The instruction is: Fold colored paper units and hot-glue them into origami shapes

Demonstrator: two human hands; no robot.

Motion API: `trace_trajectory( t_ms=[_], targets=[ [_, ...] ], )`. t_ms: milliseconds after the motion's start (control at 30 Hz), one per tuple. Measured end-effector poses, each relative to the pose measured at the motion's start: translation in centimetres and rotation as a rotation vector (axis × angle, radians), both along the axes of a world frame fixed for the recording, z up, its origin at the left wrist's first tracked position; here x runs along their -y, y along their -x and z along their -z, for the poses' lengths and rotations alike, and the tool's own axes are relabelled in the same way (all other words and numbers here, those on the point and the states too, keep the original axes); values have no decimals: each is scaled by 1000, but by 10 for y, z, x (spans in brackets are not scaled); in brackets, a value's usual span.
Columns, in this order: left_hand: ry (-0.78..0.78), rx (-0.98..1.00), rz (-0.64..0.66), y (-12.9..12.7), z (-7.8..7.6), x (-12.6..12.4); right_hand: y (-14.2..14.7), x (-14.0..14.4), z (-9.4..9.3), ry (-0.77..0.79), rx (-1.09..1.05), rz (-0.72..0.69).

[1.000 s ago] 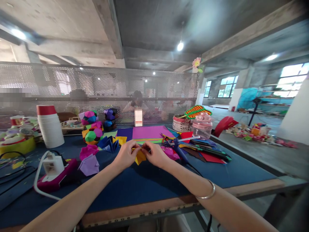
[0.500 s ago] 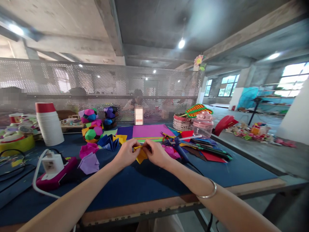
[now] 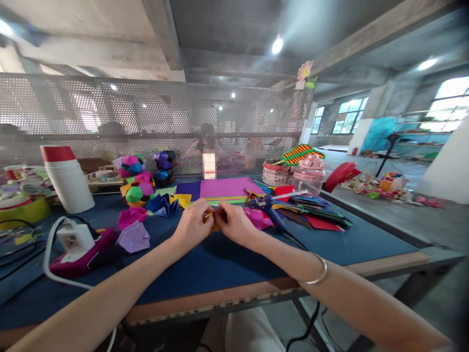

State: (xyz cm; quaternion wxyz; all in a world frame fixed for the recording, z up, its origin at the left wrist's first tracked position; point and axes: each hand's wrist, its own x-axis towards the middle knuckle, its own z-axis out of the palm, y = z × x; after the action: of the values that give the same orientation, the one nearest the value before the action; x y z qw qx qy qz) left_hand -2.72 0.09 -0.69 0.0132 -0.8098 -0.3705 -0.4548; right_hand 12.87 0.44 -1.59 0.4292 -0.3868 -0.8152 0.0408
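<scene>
Left hand (image 3: 194,222): grip narrow, pinching yellow paper (image 3: 215,227)
Right hand (image 3: 236,222): grip narrow, pinching the same yellow paper
Yellow paper: between both hands, above the tabletop (image 3: 205,271), mostly hidden
Glue gun (image 3: 271,213): lying near the right hand, on its right
Paper balls (image 3: 138,193): stacked beyond the left hand, toward the left

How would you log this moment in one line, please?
hands: both holding yellow paper; below: blue tabletop; nearby: glue gun, lilac paper
</scene>
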Motion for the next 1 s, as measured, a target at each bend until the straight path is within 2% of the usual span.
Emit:
trace_trajectory(
  t_ms=[300, 367, 500, 667, 767, 900, 1000],
  targets=[
    [-115, -251, -61, 1, 1, 3, 3, 2, 2, 52, -53, -8],
    [-103, -206, -73, 0, -2, 1, 4, -1, 1, 46, -94, -14],
    [-14, 21, -101, 1, -9, -7, 6, -9, -1, 60, -152, -52],
    [209, 293, -147, 9, -13, -17, 4, -14, 2, 262, -157, -59],
    [342, 416, -105, 9, -9, -22, 3, -19, 5, 313, -187, -48],
    [436, 422, -25, 3, -2, -23, -1, -22, 4, 217, -204, 41],
    [381, 315, 34, -1, -1, -19, -4, -20, 1, 121, -140, 69]
  ],
)
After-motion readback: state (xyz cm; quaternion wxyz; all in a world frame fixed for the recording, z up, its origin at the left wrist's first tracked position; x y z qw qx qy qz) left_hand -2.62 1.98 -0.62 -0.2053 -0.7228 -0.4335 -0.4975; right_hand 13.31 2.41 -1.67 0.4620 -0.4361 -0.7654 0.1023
